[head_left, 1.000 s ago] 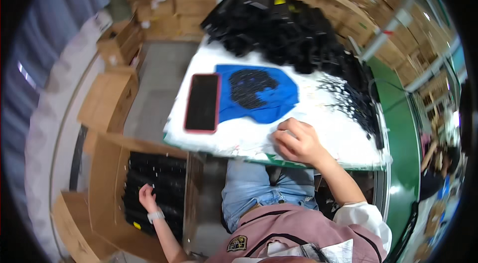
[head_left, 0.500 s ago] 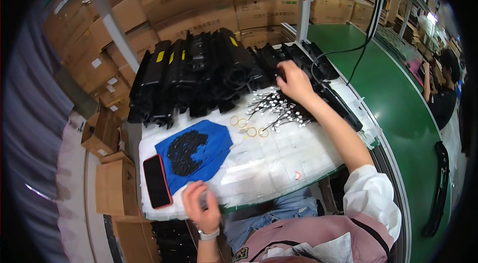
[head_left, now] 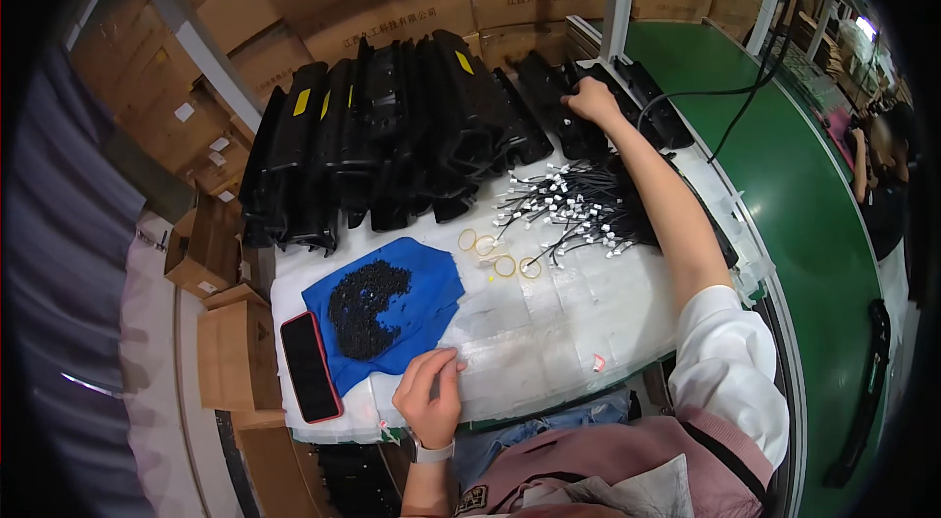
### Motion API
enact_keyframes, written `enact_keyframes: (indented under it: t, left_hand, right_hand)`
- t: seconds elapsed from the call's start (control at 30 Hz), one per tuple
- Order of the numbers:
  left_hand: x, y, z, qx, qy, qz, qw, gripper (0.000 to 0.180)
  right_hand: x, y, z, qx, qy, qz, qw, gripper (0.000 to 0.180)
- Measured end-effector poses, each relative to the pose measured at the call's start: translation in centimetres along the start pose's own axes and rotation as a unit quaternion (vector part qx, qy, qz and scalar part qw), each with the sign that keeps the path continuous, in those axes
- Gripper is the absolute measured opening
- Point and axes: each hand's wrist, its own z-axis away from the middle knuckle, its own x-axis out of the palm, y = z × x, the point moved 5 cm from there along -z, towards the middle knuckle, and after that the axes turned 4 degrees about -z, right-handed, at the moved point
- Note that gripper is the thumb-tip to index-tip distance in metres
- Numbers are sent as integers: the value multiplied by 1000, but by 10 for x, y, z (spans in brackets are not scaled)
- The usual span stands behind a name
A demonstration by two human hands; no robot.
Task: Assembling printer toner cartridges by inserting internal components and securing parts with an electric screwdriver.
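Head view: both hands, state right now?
Left hand: loosely curled near the blue cloth; any small item held cannot be told.
Right hand: at a black part; grip cannot be told.

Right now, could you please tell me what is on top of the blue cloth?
A patch of small black pieces lies on the blue cloth, with a phone at its left edge. What the pieces cover cannot be seen.

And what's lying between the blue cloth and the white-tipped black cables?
The head view shows four thin yellowish rings and a tiny yellow speck on the white tabletop.
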Motion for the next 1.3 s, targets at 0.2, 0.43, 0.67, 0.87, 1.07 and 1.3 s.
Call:
enact_keyframes:
  t: [0.2,0.43,0.67,0.87,1.07,1.3]
  left_hand:
    - [-3,-6,1,-44,-27,11,999,11]
    - [-2,15,-1,29,-54,-45,997,11]
    - [-14,3,6,-5,8,-70,997,9]
    - [12,46,-1,195,-144,-107,964,33]
    - [41,40,11,247,-256,-96,930,38]
    - [35,47,34,157,-204,-86,962,35]
  right_hand:
    - [-62,-49,37,-229,353,-78,904,30]
    - [-148,-70,145,-497,224,-77,835,28]
    - [-74,-32,255,-465,-373,-88,798,26]
    - [-52,-36,269,-496,-360,-143,777,33]
    - [-17,-54,256,-458,-375,-181,785,14]
    - [-9,-79,273,-457,-381,-160,787,13]
